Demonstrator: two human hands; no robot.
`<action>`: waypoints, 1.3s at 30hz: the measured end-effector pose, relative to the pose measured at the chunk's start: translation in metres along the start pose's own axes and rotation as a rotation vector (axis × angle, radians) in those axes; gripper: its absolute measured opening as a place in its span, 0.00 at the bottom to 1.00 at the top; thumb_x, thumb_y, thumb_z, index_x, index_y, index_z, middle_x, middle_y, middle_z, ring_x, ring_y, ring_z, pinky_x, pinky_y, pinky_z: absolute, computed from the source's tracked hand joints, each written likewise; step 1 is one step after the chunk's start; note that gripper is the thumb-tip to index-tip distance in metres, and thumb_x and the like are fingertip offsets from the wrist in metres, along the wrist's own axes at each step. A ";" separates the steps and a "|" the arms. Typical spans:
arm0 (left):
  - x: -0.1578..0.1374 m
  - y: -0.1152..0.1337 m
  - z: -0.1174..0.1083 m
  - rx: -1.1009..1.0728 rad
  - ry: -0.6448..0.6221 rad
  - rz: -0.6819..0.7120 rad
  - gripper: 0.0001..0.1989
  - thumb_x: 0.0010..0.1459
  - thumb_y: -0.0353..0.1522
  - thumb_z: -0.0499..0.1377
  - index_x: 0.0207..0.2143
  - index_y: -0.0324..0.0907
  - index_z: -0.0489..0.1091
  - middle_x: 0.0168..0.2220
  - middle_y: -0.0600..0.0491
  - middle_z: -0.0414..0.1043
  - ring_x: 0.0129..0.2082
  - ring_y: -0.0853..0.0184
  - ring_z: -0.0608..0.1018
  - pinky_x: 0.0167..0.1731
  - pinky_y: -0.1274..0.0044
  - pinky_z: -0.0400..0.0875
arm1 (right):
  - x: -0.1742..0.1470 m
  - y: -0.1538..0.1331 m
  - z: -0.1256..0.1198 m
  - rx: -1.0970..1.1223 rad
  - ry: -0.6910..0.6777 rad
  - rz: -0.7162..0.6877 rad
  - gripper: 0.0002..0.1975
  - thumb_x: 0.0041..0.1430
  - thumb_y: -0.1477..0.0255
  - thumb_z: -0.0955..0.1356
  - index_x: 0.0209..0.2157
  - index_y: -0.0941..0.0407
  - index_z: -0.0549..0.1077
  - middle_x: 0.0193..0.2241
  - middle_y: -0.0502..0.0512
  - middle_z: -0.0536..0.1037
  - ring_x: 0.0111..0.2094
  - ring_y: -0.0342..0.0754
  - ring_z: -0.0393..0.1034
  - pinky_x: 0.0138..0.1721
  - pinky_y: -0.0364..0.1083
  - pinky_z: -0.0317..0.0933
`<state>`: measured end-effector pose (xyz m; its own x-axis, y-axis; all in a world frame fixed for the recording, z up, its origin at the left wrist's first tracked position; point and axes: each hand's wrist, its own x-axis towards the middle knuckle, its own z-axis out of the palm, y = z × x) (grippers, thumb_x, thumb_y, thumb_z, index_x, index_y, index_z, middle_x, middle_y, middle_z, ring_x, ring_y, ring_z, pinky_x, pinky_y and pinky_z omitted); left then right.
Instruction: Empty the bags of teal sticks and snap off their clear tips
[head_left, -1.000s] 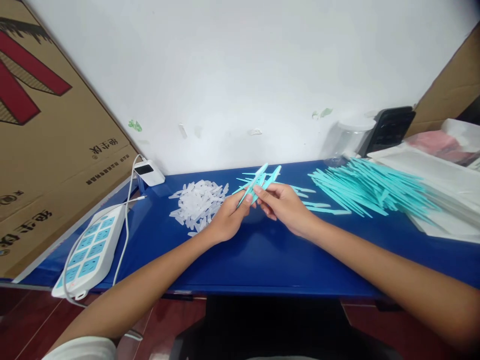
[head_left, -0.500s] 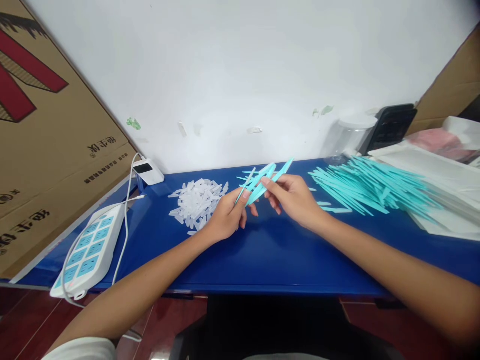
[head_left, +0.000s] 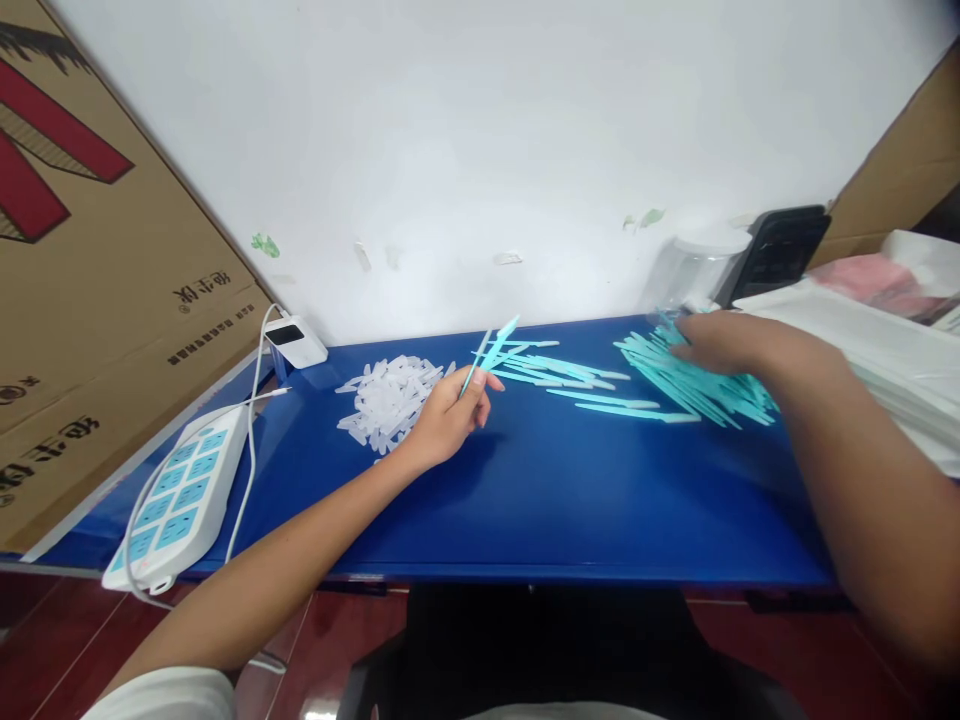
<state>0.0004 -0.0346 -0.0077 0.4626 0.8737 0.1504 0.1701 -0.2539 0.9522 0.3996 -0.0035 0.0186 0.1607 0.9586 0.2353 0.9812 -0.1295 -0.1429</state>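
Observation:
My left hand (head_left: 454, 412) is closed on a few slim turquoise sticks (head_left: 496, 345) that look like eyebrow razors, held upright and slanting to the right. Beside its wrist lies a heap of small translucent white caps (head_left: 391, 400). My right hand (head_left: 720, 340) is over the pile of turquoise razors (head_left: 675, 378) on the right. It is blurred, and its fingers are partly hidden, so its grip cannot be made out. Between the hands, several razors with whitish caps on their ends (head_left: 570, 372) lie loosely on the blue table (head_left: 525, 500).
A white power strip (head_left: 180, 500) and cable lie at the left, near a small white device (head_left: 295, 341). A large cardboard box (head_left: 135, 300) stands there. At the back right are a clear jar (head_left: 701, 265), a black phone-like object (head_left: 780, 250) and white packaging (head_left: 885, 350).
My right hand has left the razors by my left hand and moved right to the turquoise pile. The capped razors in the middle are uncovered. My left hand stays nearly in place.

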 end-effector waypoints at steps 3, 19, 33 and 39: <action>-0.002 0.002 0.003 -0.143 -0.101 -0.091 0.24 0.70 0.53 0.55 0.44 0.40 0.71 0.24 0.62 0.54 0.17 0.76 0.54 0.16 0.81 0.49 | -0.003 -0.012 -0.004 -0.058 -0.115 0.009 0.12 0.53 0.69 0.80 0.30 0.62 0.80 0.28 0.70 0.81 0.25 0.50 0.68 0.32 0.50 0.52; -0.012 0.010 0.004 -0.116 -0.380 -0.158 0.27 0.74 0.52 0.49 0.46 0.39 0.73 0.23 0.61 0.55 0.17 0.75 0.56 0.16 0.82 0.54 | -0.077 -0.141 0.003 1.160 -0.239 -0.375 0.27 0.63 0.53 0.74 0.56 0.56 0.77 0.34 0.55 0.81 0.26 0.45 0.74 0.18 0.41 0.63; -0.008 0.013 -0.005 -0.118 -0.427 -0.120 0.26 0.72 0.54 0.52 0.29 0.43 0.59 0.19 0.62 0.54 0.15 0.76 0.58 0.15 0.84 0.55 | -0.055 -0.112 -0.022 1.093 0.044 -0.240 0.24 0.61 0.48 0.74 0.40 0.57 0.78 0.29 0.57 0.81 0.20 0.41 0.66 0.21 0.44 0.63; -0.001 0.011 -0.006 -0.239 -0.019 0.055 0.27 0.69 0.58 0.54 0.32 0.45 0.60 0.17 0.64 0.53 0.13 0.75 0.56 0.11 0.83 0.55 | -0.044 -0.095 -0.009 0.738 -0.386 -0.303 0.19 0.61 0.54 0.74 0.35 0.58 0.82 0.31 0.59 0.84 0.31 0.47 0.76 0.31 0.44 0.68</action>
<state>-0.0036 -0.0358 0.0047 0.4822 0.8528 0.2004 -0.0649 -0.1933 0.9790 0.2999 -0.0353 0.0307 -0.2729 0.9611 0.0421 0.6352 0.2128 -0.7425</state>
